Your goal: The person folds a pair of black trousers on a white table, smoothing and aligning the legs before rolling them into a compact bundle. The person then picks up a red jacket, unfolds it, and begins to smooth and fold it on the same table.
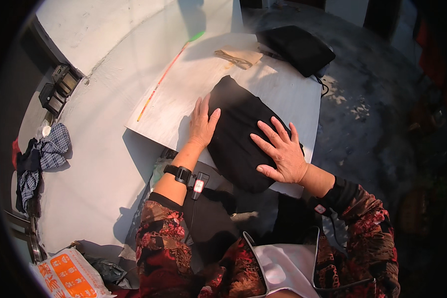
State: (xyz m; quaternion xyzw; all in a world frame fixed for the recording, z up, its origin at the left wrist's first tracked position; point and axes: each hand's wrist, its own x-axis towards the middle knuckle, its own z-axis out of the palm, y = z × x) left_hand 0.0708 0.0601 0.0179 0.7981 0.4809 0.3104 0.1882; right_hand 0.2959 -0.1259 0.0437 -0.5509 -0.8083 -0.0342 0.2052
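Observation:
A black cloth garment (238,123) lies spread on a white tabletop (164,100), its near end hanging over the front edge. My left hand (203,123) rests along the cloth's left edge, fingers pointing away from me. Flat on the right part of the cloth is my right hand (283,152), its fingers spread wide. Neither hand grips anything. What kind of garment it is cannot be made out.
Behind the cloth lie a folded beige cloth (240,56) and a stack of folded dark clothing (296,48). A thin stick with a green end (167,74) lies along the table's left side. Checked cloth (54,147) hangs at the left; a printed plastic bag (70,275) is at lower left.

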